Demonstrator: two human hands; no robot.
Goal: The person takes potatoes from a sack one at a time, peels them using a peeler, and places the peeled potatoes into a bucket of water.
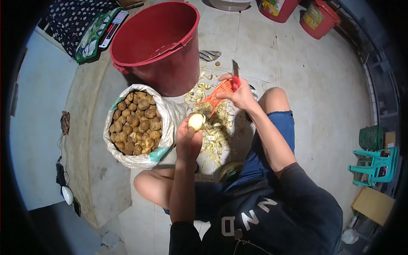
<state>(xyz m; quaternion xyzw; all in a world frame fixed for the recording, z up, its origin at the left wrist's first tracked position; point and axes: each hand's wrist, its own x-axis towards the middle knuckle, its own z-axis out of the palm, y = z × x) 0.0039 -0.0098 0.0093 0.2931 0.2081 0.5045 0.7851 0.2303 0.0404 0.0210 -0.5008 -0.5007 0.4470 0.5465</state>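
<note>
My left hand [188, 139] is closed around a mostly pale, peeled potato [196, 121]; a strip at its upper right edge hangs loose. Just above and to the right, my right hand [244, 96] grips an orange peeler [219, 92] whose forked end points toward the potato, a little apart from it. A knife [235, 69] with a dark blade and a pinkish-red handle sticks up from the same hand. Below both hands, potato peelings [212, 146] lie scattered over the floor. An open white sack [169, 117] full of unpeeled potatoes [135, 121] stands left of my left hand.
A large red tub [180, 70] stands behind the sack. Smaller red buckets [319, 19] and a pale basin [230, 4] are at the back. A digital scale [114, 29] sits at upper left. On the right are a teal stool [374, 166] and a green basket [370, 138].
</note>
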